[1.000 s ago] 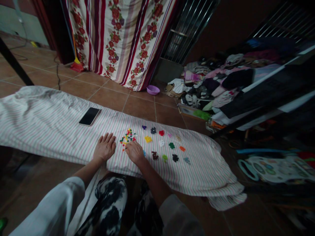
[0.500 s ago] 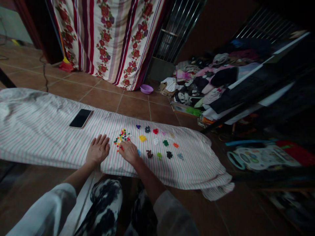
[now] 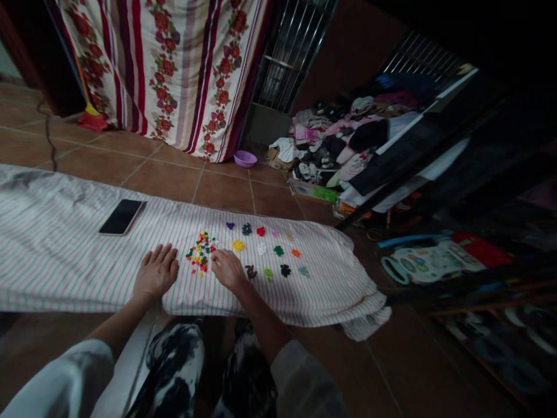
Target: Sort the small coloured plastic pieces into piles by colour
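On the striped cloth (image 3: pixel 87 255) lies a mixed pile of small coloured pieces (image 3: pixel 201 251). To its right, small single-colour heaps are laid out, among them a yellow heap (image 3: pixel 238 245), a dark green heap (image 3: pixel 278 250), a brown heap (image 3: pixel 251 271) and a black heap (image 3: pixel 285 270). My left hand (image 3: pixel 155 271) rests flat on the cloth, left of the mixed pile, fingers spread, holding nothing. At the pile's right edge is my right hand (image 3: pixel 227 268), its fingertips pinched together; whatever is between them is too small to make out.
A phone (image 3: pixel 122 217) lies on the cloth at the left. Beyond the cloth, a purple basin (image 3: pixel 245 158) stands on the tiled floor before a floral curtain (image 3: pixel 187 75). Clothes (image 3: pixel 343 136) are heaped behind at the right.
The view has shifted, so the scene sits further left. My right hand has moved slightly right, off the mixed pile to its edge, uncovering more pieces. My left hand still lies flat.
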A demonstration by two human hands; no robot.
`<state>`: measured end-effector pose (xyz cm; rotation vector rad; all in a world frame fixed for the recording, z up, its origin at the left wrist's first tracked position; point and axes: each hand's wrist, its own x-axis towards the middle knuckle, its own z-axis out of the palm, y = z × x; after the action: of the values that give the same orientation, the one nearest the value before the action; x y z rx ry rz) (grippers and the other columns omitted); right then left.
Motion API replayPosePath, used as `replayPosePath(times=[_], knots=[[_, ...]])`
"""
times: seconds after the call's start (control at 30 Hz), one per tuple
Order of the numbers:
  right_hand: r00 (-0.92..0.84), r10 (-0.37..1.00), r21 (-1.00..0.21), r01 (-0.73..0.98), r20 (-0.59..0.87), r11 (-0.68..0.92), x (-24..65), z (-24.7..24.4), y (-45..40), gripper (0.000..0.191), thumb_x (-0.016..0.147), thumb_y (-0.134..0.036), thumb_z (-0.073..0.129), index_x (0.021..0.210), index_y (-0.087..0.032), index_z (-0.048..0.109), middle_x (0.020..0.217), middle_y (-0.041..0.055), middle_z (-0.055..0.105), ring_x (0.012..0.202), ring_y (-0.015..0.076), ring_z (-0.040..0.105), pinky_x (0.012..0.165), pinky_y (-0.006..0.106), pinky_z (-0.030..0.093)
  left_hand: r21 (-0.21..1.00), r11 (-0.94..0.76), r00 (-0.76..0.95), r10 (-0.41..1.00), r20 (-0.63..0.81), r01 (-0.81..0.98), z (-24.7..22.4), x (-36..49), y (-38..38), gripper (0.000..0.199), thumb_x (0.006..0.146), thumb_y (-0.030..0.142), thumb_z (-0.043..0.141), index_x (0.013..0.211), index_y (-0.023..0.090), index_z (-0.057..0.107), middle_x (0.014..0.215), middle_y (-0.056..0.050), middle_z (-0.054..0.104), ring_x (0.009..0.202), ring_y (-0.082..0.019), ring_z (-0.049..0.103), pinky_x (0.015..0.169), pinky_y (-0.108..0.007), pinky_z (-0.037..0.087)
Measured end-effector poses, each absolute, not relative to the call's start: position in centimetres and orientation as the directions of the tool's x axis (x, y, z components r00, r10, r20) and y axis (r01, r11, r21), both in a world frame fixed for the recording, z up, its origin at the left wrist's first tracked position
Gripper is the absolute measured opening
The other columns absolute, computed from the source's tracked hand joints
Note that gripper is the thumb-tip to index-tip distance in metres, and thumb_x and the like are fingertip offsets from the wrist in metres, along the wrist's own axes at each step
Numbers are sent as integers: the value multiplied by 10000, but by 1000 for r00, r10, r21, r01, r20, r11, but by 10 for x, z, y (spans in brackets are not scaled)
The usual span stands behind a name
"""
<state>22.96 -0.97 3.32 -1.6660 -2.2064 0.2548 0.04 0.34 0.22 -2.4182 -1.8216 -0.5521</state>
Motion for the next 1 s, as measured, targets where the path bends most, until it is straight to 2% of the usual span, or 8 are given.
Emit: replayPosePath(times=[0.17, 0.3, 0.47, 0.6, 0.77, 1.0], knots=[[-110, 973, -386, 905, 203, 182, 266, 33, -13, 203, 815, -108, 478, 928, -200, 619, 917, 38, 645, 895, 170, 578, 840, 277, 434, 196, -312, 234, 911, 339, 930, 3, 0, 3, 464, 899, 343, 330, 1225, 169, 612, 1367, -131, 567, 1323, -313, 453, 1086, -501, 324], [50, 966, -472, 878, 253, 78, 305, 28, -13, 265, 771, -86, 455, 921, -193, 646, 926, 43, 645, 830, 161, 587, 787, 274, 461, 201, -320, 238, 906, 349, 926, 2, 0, 3, 467, 893, 344, 329, 1220, 175, 616, 1356, -135, 576, 1318, -319, 454, 1075, -516, 333], [208, 916, -538, 843, 343, 10, 364, 28, -12, 299, 736, -65, 429, 857, -170, 681, 858, 60, 667, 839, 174, 608, 826, 292, 477, 193, -318, 236, 904, 356, 928, 0, 0, 3, 472, 888, 338, 334, 1222, 161, 617, 1356, -145, 574, 1324, -322, 449, 1078, -514, 331], [334, 887, -504, 852, 319, -140, 406, 31, -11, 319, 727, -64, 434, 867, -163, 703, 890, 79, 686, 880, 186, 616, 865, 302, 476, 165, -319, 243, 900, 362, 933, -1, 0, 4, 473, 895, 336, 326, 1219, 155, 618, 1355, -144, 574, 1317, -317, 460, 1077, -505, 336], [446, 869, -436, 839, 214, -324, 438, 30, -10, 334, 748, -66, 456, 908, -183, 724, 933, 63, 699, 938, 177, 627, 925, 285, 454, 124, -315, 254, 900, 354, 941, 1, -1, 4, 465, 903, 336, 323, 1224, 165, 613, 1358, -134, 574, 1312, -306, 469, 1075, -494, 346], [499, 852, -405, 821, 162, -403, 452, 27, -8, 359, 754, -54, 466, 937, -193, 742, 885, 59, 696, 882, 166, 652, 869, 252, 473, 162, -304, 236, 909, 343, 939, 0, 0, 4, 454, 898, 340, 337, 1226, 188, 611, 1367, -122, 570, 1328, -300, 453, 1088, -492, 330]])
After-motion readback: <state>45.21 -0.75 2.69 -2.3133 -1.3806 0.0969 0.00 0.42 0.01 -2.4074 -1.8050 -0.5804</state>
